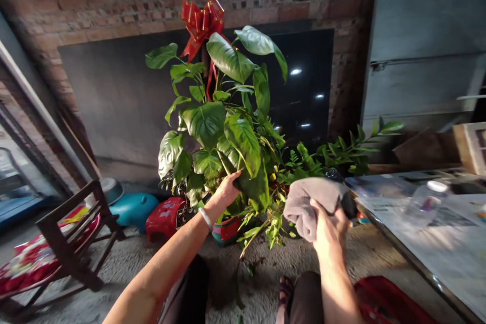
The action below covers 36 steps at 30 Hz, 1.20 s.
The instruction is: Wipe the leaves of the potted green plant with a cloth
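A large-leaved potted plant (224, 126) with a red ribbon bow (201, 23) at its top stands on the floor in a colourful pot (227, 230). My left hand (227, 188) reaches into the lower foliage and holds a big green leaf (253, 182) from beneath. My right hand (329, 225) is raised to the right of the plant and grips a bunched greyish-brown cloth (307, 201), along with a dark object (347, 203) that I cannot identify. A white bracelet circles my left wrist.
A smaller fern-like plant (341, 154) spreads to the right. A table covered in newspaper (429, 233) bears a clear plastic bottle (425, 200). At the left stand a wooden chair (72, 233), a teal container (132, 207) and a red stool (165, 217). Brick wall behind.
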### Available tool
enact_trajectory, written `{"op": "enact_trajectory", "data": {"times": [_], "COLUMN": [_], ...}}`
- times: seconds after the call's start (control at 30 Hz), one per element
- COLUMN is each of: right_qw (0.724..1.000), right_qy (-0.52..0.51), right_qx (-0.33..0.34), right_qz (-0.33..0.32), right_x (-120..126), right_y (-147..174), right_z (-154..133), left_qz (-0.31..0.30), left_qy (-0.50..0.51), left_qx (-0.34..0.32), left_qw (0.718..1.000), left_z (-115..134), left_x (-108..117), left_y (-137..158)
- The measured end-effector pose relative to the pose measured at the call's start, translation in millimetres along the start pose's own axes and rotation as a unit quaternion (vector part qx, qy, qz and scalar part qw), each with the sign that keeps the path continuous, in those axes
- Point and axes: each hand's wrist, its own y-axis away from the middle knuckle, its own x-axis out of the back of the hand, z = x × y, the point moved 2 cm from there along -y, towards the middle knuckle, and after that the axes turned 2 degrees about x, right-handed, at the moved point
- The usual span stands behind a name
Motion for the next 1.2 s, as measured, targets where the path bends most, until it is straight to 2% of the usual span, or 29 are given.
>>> {"op": "enact_trajectory", "data": {"times": [0.03, 0.07, 0.13, 0.23, 0.33, 0.47, 0.57, 0.67, 0.73, 0.83, 0.9, 1.03, 1.1, 1.2], "right_qw": [0.999, 0.995, 0.983, 0.957, 0.931, 0.908, 0.908, 0.928, 0.929, 0.903, 0.890, 0.886, 0.884, 0.877], "right_qy": [0.040, 0.082, 0.157, 0.222, 0.231, 0.187, 0.136, 0.092, 0.082, 0.093, 0.082, 0.041, 0.054, 0.086], "right_qx": [0.023, 0.046, 0.067, 0.026, -0.007, -0.052, -0.105, -0.145, -0.192, -0.283, -0.306, -0.266, -0.254, -0.251], "right_qz": [0.021, 0.014, -0.063, -0.186, -0.281, -0.372, -0.381, -0.329, -0.304, -0.310, -0.327, -0.379, -0.389, -0.402], "right_x": [0, -4, -16, -26, -16, 8, 17, 22, 25, 23, 12, -32, -54, -73], "right_y": [-3, -3, 5, 38, 75, 95, 92, 90, 95, 106, 109, 102, 99, 101], "right_z": [-10, -18, -21, 1, 26, 28, 21, 20, 24, 29, 23, -5, -11, -6], "left_qz": [0.001, 0.002, 0.004, 0.016, -0.003, -0.077, -0.095, -0.132, -0.162, -0.157, -0.147, -0.152, -0.135, -0.074], "left_qy": [-0.009, -0.021, -0.042, -0.078, -0.082, -0.048, -0.016, -0.014, -0.031, -0.051, -0.078, -0.194, -0.230, -0.219], "left_qx": [0.007, 0.013, 0.023, 0.069, 0.108, 0.144, 0.155, 0.203, 0.217, 0.146, 0.083, -0.029, -0.079, -0.077], "left_qw": [1.000, 1.000, 0.999, 0.994, 0.991, 0.985, 0.983, 0.970, 0.962, 0.975, 0.983, 0.969, 0.960, 0.970], "left_z": [-4, -9, -23, -48, -69, -85, -92, -97, -96, -82, -65, -32, -22, -15], "left_x": [-1, -1, 2, 16, 34, 51, 58, 59, 56, 50, 47, 49, 56, 69], "left_y": [0, 1, 6, 25, 53, 87, 99, 103, 103, 99, 95, 88, 87, 88]}}
